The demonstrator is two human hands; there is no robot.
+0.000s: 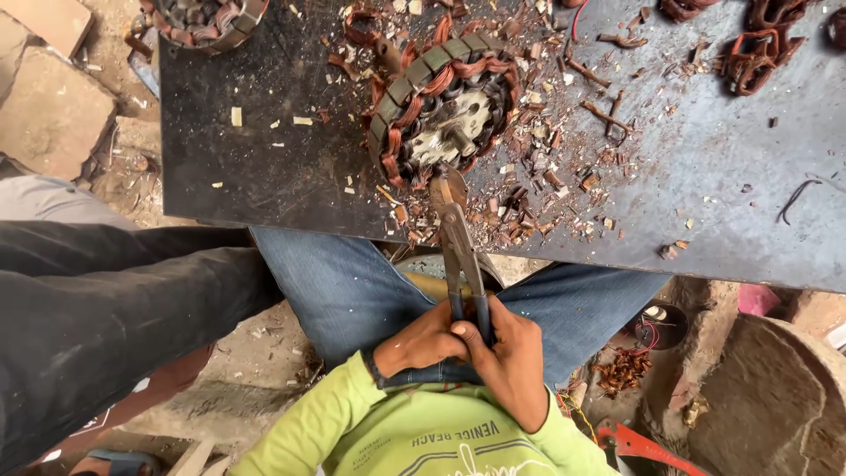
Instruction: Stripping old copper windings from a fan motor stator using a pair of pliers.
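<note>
A round motor stator with copper windings lies on a dark metal sheet, ringed by copper scraps and chips. Rusty pliers reach from my lap up to the stator, and their jaws touch its near rim. My left hand and my right hand both clasp the pliers' handles, pressed together over my jeans. Whether the jaws pinch a wire is hidden.
A second stator sits at the sheet's far left corner. Bundles of pulled copper wire lie at the far right. Another person's black-trousered leg crosses on the left. A large stone and a red tool are at the lower right.
</note>
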